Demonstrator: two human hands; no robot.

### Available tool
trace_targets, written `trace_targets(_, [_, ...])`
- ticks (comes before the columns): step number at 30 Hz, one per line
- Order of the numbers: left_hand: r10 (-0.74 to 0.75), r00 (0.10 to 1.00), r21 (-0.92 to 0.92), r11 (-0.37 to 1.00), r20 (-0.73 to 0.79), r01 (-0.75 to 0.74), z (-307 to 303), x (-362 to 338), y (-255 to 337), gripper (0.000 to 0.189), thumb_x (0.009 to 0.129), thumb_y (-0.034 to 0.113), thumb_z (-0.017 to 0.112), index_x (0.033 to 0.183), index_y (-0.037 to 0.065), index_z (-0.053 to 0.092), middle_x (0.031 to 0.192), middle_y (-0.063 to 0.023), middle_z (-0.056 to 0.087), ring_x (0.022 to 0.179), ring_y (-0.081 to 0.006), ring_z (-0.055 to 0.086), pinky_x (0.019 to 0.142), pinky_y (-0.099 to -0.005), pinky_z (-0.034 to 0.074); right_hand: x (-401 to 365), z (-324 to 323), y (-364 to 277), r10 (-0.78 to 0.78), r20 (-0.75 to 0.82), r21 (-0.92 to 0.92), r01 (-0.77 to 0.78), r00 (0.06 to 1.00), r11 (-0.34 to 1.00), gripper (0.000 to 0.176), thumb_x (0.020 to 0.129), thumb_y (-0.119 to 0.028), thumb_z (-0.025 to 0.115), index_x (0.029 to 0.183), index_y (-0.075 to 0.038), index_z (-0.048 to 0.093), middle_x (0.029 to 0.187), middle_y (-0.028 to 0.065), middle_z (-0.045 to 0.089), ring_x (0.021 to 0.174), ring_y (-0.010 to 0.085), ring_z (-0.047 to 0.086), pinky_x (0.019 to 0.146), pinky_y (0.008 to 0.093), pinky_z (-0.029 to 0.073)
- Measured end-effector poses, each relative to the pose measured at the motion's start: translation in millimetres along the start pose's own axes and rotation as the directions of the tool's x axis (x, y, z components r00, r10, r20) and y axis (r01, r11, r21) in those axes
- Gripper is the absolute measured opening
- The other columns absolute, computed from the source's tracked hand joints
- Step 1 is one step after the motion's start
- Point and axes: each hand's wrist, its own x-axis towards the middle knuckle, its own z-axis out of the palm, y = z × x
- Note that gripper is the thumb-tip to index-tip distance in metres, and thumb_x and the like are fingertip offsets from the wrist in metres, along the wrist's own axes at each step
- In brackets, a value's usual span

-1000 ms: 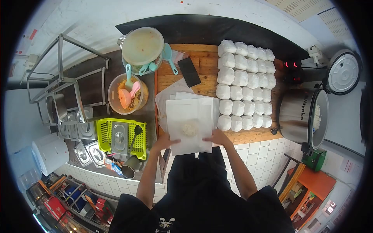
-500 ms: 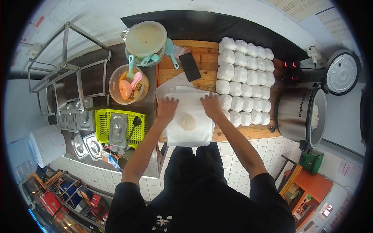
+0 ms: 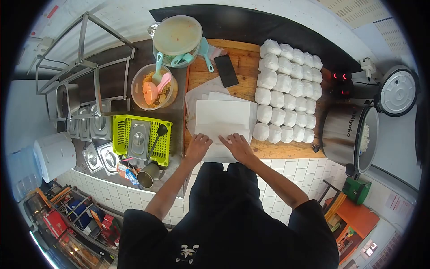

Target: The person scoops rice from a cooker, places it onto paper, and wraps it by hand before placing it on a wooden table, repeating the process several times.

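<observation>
Paper (image 3: 219, 154) looks doubled over now on the wooden surface (image 3: 246, 71), hiding anything inside. Left hand (image 3: 199, 147) and right hand (image 3: 238, 148) sit apart, fingertips on it; can't tell if they're pinching, tbh.

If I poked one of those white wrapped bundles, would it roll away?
A middle bundle probably wouldn't roll: it looks blocky, with others packed close around it. It looks thinly wrapped and creased, so it might dent or tear.

Dark phone (image 3: 226, 71) flat; green case (image 3: 357, 191) beside orange shelf (image 3: 358, 215).
</observation>
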Motion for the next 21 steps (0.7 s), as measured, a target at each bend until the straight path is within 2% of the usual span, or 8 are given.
trace_targets(2, [-0.070, 0.996, -0.027, 0.997, -0.054, 0.069, 15, -21, 9, 0.025, 0.077, 0.016, 0.069, 0.101, 0.011, 0.064, 0.101, -0.0060, 0.060, 0.104, -0.0278, 0.055, 0.089, -0.0434, 0.043, -6, 1, -4, -0.028, -0.118, -0.104, 0.015, 0.993, 0.994, 0.062, 0.087, -0.007, 0.049, 0.148, -0.014, 0.037, 0.138, 0.0112, 0.046, 0.130, 0.0305, 0.042, 0.104, 0.0421, 0.039])
trace_targets(3, [-0.046, 0.997, -0.064, 0.997, 0.064, 0.050, 13, -22, 17, 0.027, 0.077, 0.017, 0.068, 0.103, 0.011, 0.063, 0.104, -0.0063, 0.059, 0.106, -0.0280, 0.054, 0.090, -0.0431, 0.043, -8, 3, -5, -0.046, -0.175, -0.155, 0.019, 0.983, 0.988, 0.062, 0.087, -0.006, 0.048, 0.148, -0.013, 0.036, 0.147, 0.0123, 0.041, 0.137, 0.0312, 0.038, 0.109, 0.0437, 0.035])
trace_targets(5, [0.018, 0.956, -0.143, 0.989, 0.294, 0.026, 7, -19, 39, 0.032, 0.077, 0.017, 0.067, 0.107, 0.010, 0.060, 0.109, -0.0069, 0.057, 0.109, -0.0285, 0.053, 0.092, -0.0426, 0.043, -9, 11, -4, -0.074, -0.104, -0.048, 0.069, 0.992, 0.996, 0.063, 0.088, -0.006, 0.048, 0.149, -0.008, 0.032, 0.154, 0.0127, 0.031, 0.143, 0.0296, 0.028, 0.114, 0.0455, 0.028])
trace_targets(6, [0.072, 0.968, -0.163, 0.986, 0.239, -0.033, 10, -19, 44, 0.033, 0.079, 0.019, 0.066, 0.109, 0.010, 0.058, 0.112, -0.0088, 0.055, 0.112, -0.0295, 0.051, 0.093, -0.0428, 0.043, -7, 13, -2, -0.091, -0.073, 0.004, 0.091, 0.993, 0.996, 0.064, 0.088, -0.006, 0.048, 0.149, -0.006, 0.031, 0.158, 0.0130, 0.026, 0.146, 0.0288, 0.023, 0.117, 0.0464, 0.025])
trace_targets(9, [0.108, 0.982, -0.062, 0.993, 0.155, -0.100, 34, -32, 42, 0.033, 0.080, 0.024, 0.071, 0.109, 0.011, 0.060, 0.116, -0.0107, 0.055, 0.119, -0.0312, 0.049, 0.101, -0.0458, 0.038, -5, 5, 0, -0.088, -0.075, 0.101, 0.095, 0.993, 0.990, 0.062, 0.088, -0.012, 0.052, 0.146, -0.001, 0.034, 0.155, 0.0131, 0.031, 0.145, 0.0268, 0.027, 0.117, 0.0469, 0.025])
trace_targets(15, [0.148, 0.960, -0.116, 0.986, 0.237, -0.123, 30, -46, 33, 0.021, 0.082, 0.015, 0.067, 0.102, 0.011, 0.061, 0.116, -0.0063, 0.056, 0.118, -0.0287, 0.050, 0.096, -0.0442, 0.041, -11, -11, 7, -0.119, -0.102, 0.223, 0.139, 0.988, 0.965, 0.068, 0.089, -0.040, 0.062, 0.139, 0.001, 0.043, 0.150, 0.0147, 0.037, 0.139, 0.0297, 0.035, 0.111, 0.0454, 0.032])
trace_targets(18, [0.087, 0.995, -0.080, 0.993, 0.054, -0.082, -9, -19, 40, 0.016, 0.083, 0.014, 0.066, 0.098, 0.011, 0.061, 0.115, -0.0045, 0.058, 0.116, -0.0260, 0.052, 0.093, -0.0440, 0.042, -14, -30, 3, -0.137, -0.097, 0.218, 0.155, 0.986, 0.964, 0.070, 0.090, -0.048, 0.059, 0.138, 0.001, 0.044, 0.149, 0.0155, 0.038, 0.138, 0.0301, 0.036, 0.109, 0.0450, 0.034])
trace_targets(21, [0.062, 0.997, -0.069, 0.995, -0.046, -0.065, -26, 11, 34, 0.014, 0.086, 0.014, 0.065, 0.099, 0.010, 0.061, 0.110, -0.0062, 0.061, 0.112, -0.0264, 0.055, 0.091, -0.0435, 0.042, -12, -23, 3, -0.090, -0.129, 0.247, 0.120, 0.988, 0.962, 0.067, 0.085, -0.045, 0.066, 0.134, -0.002, 0.049, 0.146, 0.0131, 0.043, 0.134, 0.0296, 0.040, 0.105, 0.0442, 0.038])
